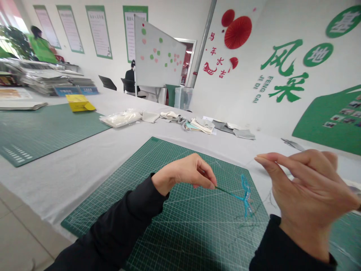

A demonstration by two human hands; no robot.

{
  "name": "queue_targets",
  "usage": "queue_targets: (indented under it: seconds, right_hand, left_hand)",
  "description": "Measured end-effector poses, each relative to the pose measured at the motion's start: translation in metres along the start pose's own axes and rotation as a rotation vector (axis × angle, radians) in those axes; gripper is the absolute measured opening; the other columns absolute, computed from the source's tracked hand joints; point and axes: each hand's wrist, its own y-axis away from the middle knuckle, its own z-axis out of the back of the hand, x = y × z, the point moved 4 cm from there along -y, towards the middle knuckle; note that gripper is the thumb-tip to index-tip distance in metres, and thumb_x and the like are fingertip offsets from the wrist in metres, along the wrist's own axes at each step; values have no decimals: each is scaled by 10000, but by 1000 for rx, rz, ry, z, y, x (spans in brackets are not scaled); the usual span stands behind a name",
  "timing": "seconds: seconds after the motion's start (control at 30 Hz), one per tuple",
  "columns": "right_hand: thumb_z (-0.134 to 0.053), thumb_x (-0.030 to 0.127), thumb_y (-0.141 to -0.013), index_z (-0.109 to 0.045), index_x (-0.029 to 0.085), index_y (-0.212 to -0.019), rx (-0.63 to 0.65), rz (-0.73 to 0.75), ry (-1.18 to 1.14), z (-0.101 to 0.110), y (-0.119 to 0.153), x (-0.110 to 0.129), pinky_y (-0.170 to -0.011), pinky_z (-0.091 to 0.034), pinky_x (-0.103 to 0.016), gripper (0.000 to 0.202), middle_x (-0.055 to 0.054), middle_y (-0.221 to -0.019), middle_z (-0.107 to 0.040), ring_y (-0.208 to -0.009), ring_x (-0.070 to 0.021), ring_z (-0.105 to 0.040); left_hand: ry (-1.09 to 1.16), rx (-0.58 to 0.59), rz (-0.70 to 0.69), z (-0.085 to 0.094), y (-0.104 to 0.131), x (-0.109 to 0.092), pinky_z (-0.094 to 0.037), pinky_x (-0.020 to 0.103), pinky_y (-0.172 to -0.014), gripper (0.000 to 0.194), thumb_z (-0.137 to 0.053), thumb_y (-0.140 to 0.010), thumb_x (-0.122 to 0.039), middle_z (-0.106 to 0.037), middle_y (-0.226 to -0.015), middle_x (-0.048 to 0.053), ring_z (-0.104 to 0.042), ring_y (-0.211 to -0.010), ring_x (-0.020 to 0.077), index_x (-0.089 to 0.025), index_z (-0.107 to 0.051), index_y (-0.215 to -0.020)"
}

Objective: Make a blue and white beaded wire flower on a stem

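My left hand [194, 171] is closed in a pinch on the end of a thin dark green stem. At the stem's other end is a small bright blue flower-like thread piece [245, 197] with pale beads or stitches, held above a green cutting mat [180, 218]. Up and to the right of it, my right hand [304, 188] is closed, thumb and forefinger pressed together. What sits between those fingertips, perhaps a fine thread, is too thin to make out. Loose thin green strands [248, 226] hang or lie below the blue piece.
Another cutting mat [50, 128] and a yellow box [79, 102] are at the left. Across the table's far side lie a plastic bag [121, 118] and fabric scraps [201, 125]. Stacked papers [45, 79] stand far left. A person in green [42, 47] is in the background.
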Motion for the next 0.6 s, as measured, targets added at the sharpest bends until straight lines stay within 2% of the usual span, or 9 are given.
queue_targets:
  seconds: [0.23,0.4,0.47,0.53,0.6]
  right_hand:
    - [-717,256,-787,-743,261,-856,5,-57,-109,-31,6,-24,-609,-336,-299,74,25,-606,-499,-630,-143,-405]
    - [-692,321,-804,-748,255,-817,89,-155,-160,-44,8,-28,-579,-330,-294,88,23,-588,-488,-624,-144,-420]
    - [-684,337,-804,-752,253,-796,133,-187,-181,-50,9,-31,-565,-317,-291,108,21,-574,-469,-623,-147,-416]
    - [-681,345,-798,-748,248,-752,165,-212,-198,-56,12,-36,-552,-303,-287,126,25,-553,-440,-612,-145,-405]
    - [-671,347,-798,-733,241,-713,210,-260,-230,-65,18,-45,-546,-301,-284,149,32,-543,-419,-595,-139,-400]
  left_hand:
    - [80,65,-20,-1,4,-5,-378,198,-468,102,-744,-686,-262,-620,-644,-1,-467,-488,60,-175,-752,-739]
    - [162,46,-68,-3,9,-14,-359,201,-448,92,-757,-678,-239,-595,-642,-2,-459,-472,53,-176,-755,-745]
    - [220,-14,-124,-2,10,-17,-362,205,-437,104,-768,-666,-239,-636,-762,20,-466,-465,40,-179,-757,-751]
    - [271,-102,-185,1,11,-21,-364,207,-422,109,-775,-662,-243,-663,-981,56,-474,-457,18,-182,-756,-751]
    - [309,-172,-231,3,13,-24,-360,202,-410,88,-767,-674,-232,-630,-1184,84,-483,-448,-4,-180,-752,-744]
